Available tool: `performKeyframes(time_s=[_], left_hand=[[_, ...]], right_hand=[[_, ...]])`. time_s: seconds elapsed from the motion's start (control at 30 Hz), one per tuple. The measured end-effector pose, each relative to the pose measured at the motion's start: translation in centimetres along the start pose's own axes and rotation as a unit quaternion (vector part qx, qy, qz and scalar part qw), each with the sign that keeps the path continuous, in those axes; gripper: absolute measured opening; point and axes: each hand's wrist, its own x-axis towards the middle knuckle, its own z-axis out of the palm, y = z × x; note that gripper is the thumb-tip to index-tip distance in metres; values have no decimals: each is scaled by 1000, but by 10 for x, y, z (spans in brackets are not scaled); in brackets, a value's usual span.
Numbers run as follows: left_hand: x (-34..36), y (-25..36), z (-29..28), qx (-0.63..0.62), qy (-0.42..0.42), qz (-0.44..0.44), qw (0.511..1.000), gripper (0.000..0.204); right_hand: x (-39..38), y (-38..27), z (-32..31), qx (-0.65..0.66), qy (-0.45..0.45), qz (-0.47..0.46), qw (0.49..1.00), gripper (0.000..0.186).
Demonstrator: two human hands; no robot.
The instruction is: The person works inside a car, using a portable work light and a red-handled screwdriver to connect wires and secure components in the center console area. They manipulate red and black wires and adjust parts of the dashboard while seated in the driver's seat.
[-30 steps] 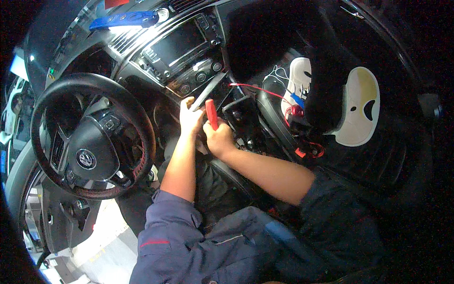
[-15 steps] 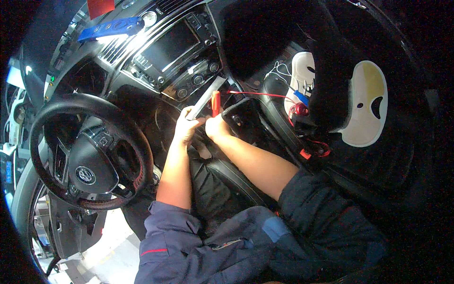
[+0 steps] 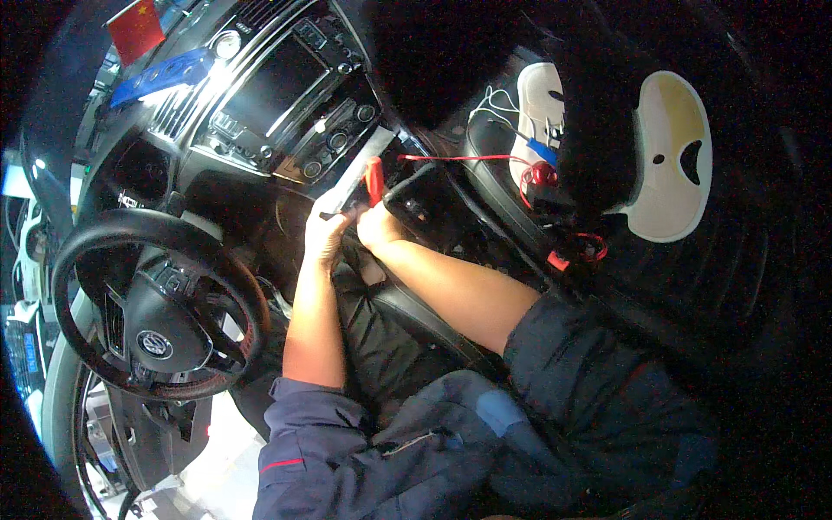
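Note:
In front of the centre console, my left hand is closed round the lower end of a long flat silver trim strip. The strip slants up to the right, toward the dashboard. Close beside it, my right hand has its fingers wrapped round the lower part of a tool with an orange-red handle. This handle sticks up out of the fist, alongside the strip; the tool's other end is hidden. Both hands nearly touch each other.
At the left is the steering wheel. Ahead are the dashboard screen and control knobs. A red cable runs right to the passenger seat, where a white cable, a red round device and a cream pad lie.
The view has shifted, so the dashboard and seat things sit a little further up and left. Both hands keep their holds on the strip and the tool.

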Motion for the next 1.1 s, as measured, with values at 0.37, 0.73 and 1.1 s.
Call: performKeyframes(time_s=[0.37,0.73,1.1], left_hand=[[-2,7,2,-157,37,-29,987,14],[2,-5,-8,-121,23,-39,992,29],[1,-5,-9,-86,11,-60,994,27]], right_hand=[[12,-5,10,201,39,-54,977,36],[11,-6,7,185,42,-66,980,36],[14,-1,14,233,80,-86,965,32]])
